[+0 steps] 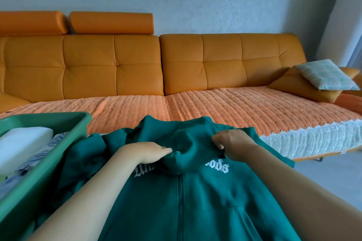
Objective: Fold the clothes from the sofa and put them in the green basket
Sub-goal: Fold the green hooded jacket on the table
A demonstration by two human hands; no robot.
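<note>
Hoodie (176,201): teal fleece, thick, soft, floppy, probably moderate weight. Spread zip-side up over sofa (117,64) front edge, mid-seat; hood flopped onto white chest lettering (217,168). Unlikely to slip; best taken at hood rim, shoulders, hem.

Green basket (58,137): rigid smooth plastic, sofa front-left, against hoodie sleeve; holds white folded piece (23,143), blue patterned cloth (39,158).

Left hand (150,151): fingertips pinch hood's left edge.

Right hand (233,141): fingers curled, pinching hood's right edge.

Seat cover (215,107): nubby orange weave, white lace trim.

2 cushions, sofa right end: orange leather cushion (293,86), pale checked cushion (325,76) on top.
</note>
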